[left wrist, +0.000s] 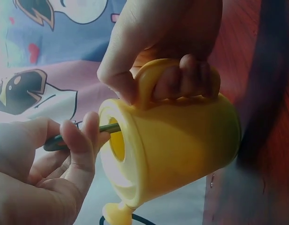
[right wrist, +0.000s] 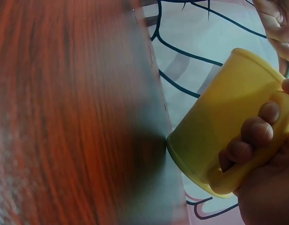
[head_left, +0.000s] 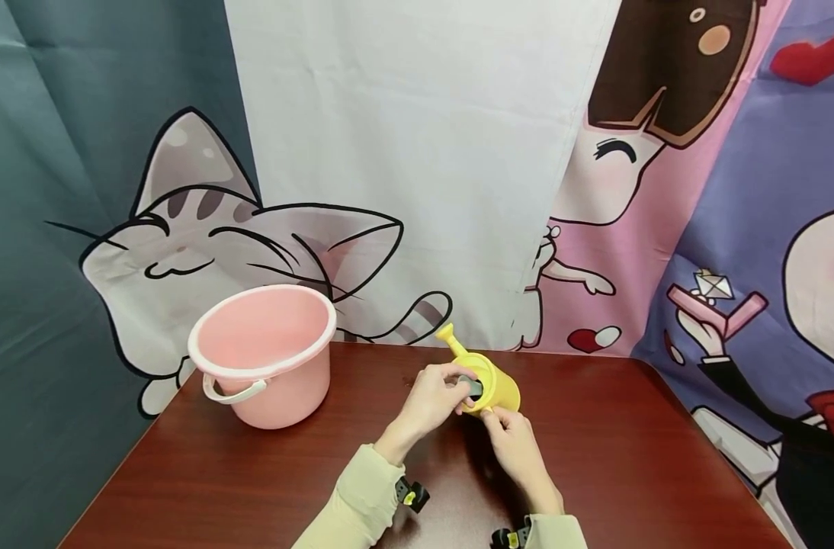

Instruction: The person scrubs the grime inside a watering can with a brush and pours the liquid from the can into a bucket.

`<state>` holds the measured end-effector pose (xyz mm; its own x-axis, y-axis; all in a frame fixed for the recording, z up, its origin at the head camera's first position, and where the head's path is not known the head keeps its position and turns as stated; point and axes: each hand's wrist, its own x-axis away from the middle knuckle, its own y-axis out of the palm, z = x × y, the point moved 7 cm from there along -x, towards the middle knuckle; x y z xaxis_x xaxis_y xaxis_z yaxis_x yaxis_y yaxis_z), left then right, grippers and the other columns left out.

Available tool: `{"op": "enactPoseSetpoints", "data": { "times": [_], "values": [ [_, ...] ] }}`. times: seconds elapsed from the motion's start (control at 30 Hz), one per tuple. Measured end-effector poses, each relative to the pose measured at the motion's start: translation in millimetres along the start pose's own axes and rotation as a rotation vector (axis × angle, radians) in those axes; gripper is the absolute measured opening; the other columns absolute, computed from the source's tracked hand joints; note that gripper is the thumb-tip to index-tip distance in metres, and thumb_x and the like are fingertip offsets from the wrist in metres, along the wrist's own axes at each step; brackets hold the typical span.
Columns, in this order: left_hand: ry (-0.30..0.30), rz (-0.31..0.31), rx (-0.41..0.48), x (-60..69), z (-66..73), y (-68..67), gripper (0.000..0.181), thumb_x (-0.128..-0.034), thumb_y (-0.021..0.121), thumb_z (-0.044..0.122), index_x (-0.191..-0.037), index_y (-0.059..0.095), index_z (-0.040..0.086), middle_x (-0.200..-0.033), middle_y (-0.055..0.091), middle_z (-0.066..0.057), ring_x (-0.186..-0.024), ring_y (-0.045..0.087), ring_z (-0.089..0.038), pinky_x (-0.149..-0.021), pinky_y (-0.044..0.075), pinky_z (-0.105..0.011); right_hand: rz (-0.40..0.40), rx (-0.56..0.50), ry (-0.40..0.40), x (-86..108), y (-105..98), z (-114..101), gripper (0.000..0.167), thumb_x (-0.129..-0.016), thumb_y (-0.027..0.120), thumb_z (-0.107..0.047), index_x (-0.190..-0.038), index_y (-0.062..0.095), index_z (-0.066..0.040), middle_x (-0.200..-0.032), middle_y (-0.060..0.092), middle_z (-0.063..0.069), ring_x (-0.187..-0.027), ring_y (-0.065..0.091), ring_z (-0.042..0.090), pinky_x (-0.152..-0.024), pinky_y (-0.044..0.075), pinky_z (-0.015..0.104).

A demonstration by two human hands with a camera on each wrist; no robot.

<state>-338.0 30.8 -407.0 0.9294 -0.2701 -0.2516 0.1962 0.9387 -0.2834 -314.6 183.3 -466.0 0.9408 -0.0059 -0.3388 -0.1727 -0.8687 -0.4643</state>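
A cloth backdrop [head_left: 417, 114] fills the rear, printed with a grey cartoon cat on the left and figures on pink and purple panels on the right. Before it stands a reddish-brown wooden table [head_left: 184, 488]. At the table's far left corner a pink bucket [head_left: 287, 400] sits upright, its white handle [head_left: 235, 395] hanging down on the near side. Close to the middle of the far edge is a yellow watering can [head_left: 506, 390], tilted, its mouth turned towards the left hand and its spout reaching over the far edge in the head view; whether its base touches the tabletop I cannot tell. The right hand [head_left: 516, 450] grasps the can by its handle, fingers wrapped through the loop. The left hand [head_left: 427, 400], at the mouth, pinches a slim dark-green item [left wrist: 55, 143] between thumb and fingers, the item's thin shaft [left wrist: 111, 127] entering the can.
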Motion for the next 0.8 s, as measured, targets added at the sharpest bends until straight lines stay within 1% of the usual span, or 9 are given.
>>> {"op": "enactPoseSetpoints", "data": {
  "times": [0.07,0.2,0.33,0.43,0.53,0.6,0.7,0.8],
  "values": [
    [0.007,0.002,-0.024,1.1,1.6,-0.6,0.023,-0.0843,0.057,0.003,-0.102,0.071,0.005,-0.063,0.067,-0.001,-0.05,0.058,-0.014,-0.053,0.047,-0.026,0.0,-0.005,0.002,1.6,0,0,0.042,-0.094,0.06,-0.012,-0.056,0.041,-0.012,-0.056,0.03,-0.009,-0.052,0.032,0.006,-0.048,0.028,0.024],
    [0.011,0.011,-0.019,2.8,2.6,-3.6,0.02,-0.0841,0.058,0.002,-0.1,0.07,0.004,-0.063,0.067,-0.002,-0.049,0.059,-0.02,-0.051,0.047,-0.026,-0.004,-0.001,-0.006,1.9,2,1,0.042,-0.094,0.059,-0.011,-0.056,0.041,-0.013,-0.056,0.03,-0.01,-0.053,0.031,0.006,-0.049,0.027,0.023],
    [-0.002,0.013,0.007,3.7,3.6,-7.4,0.017,-0.0858,0.059,0.002,-0.1,0.068,0.002,-0.066,0.069,-0.004,-0.051,0.063,-0.022,-0.051,0.05,-0.029,0.001,0.002,-0.003,2.1,2,1,0.042,-0.093,0.059,-0.011,-0.056,0.041,-0.013,-0.056,0.03,-0.01,-0.053,0.032,0.006,-0.049,0.028,0.023],
    [-0.004,0.017,0.025,3.3,5.6,-10.5,0.013,-0.0857,0.059,0.001,-0.097,0.067,0.001,-0.067,0.069,-0.004,-0.05,0.063,-0.019,-0.052,0.052,-0.029,0.001,0.002,0.0,1.8,1,1,0.042,-0.094,0.059,-0.011,-0.056,0.041,-0.013,-0.056,0.03,-0.01,-0.053,0.033,0.006,-0.049,0.028,0.024],
    [-0.001,0.015,0.047,3.1,8.4,-13.0,0.012,-0.0846,0.059,0.0,-0.095,0.066,-0.001,-0.068,0.069,-0.005,-0.05,0.063,-0.019,-0.052,0.051,-0.029,0.002,-0.003,0.002,1.3,1,1,0.041,-0.093,0.059,-0.011,-0.056,0.041,-0.013,-0.056,0.03,-0.009,-0.053,0.033,0.007,-0.049,0.029,0.024],
    [-0.002,0.012,0.06,3.0,9.7,-14.6,0.013,-0.0842,0.059,-0.001,-0.095,0.066,-0.002,-0.069,0.069,-0.008,-0.05,0.063,-0.019,-0.051,0.051,-0.028,0.004,-0.006,0.0,1.1,0,1,0.041,-0.093,0.059,-0.011,-0.056,0.041,-0.012,-0.056,0.03,-0.009,-0.053,0.034,0.007,-0.049,0.029,0.024],
    [-0.008,0.007,0.077,3.0,11.3,-17.0,0.015,-0.0838,0.059,-0.001,-0.097,0.066,-0.004,-0.072,0.07,-0.014,-0.05,0.063,-0.024,-0.052,0.05,-0.028,0.004,-0.006,-0.002,1.3,0,1,0.041,-0.093,0.059,-0.011,-0.056,0.041,-0.013,-0.056,0.03,-0.009,-0.053,0.034,0.007,-0.049,0.029,0.024],
    [-0.016,0.006,0.091,2.6,12.6,-19.4,0.016,-0.0845,0.059,0.001,-0.098,0.065,-0.005,-0.073,0.07,-0.017,-0.053,0.064,-0.032,-0.054,0.05,-0.028,0.006,-0.006,0.002,1.1,-1,2,0.042,-0.093,0.06,-0.011,-0.056,0.041,-0.014,-0.056,0.03,-0.009,-0.053,0.034,0.007,-0.05,0.029,0.024]
  ]
}}
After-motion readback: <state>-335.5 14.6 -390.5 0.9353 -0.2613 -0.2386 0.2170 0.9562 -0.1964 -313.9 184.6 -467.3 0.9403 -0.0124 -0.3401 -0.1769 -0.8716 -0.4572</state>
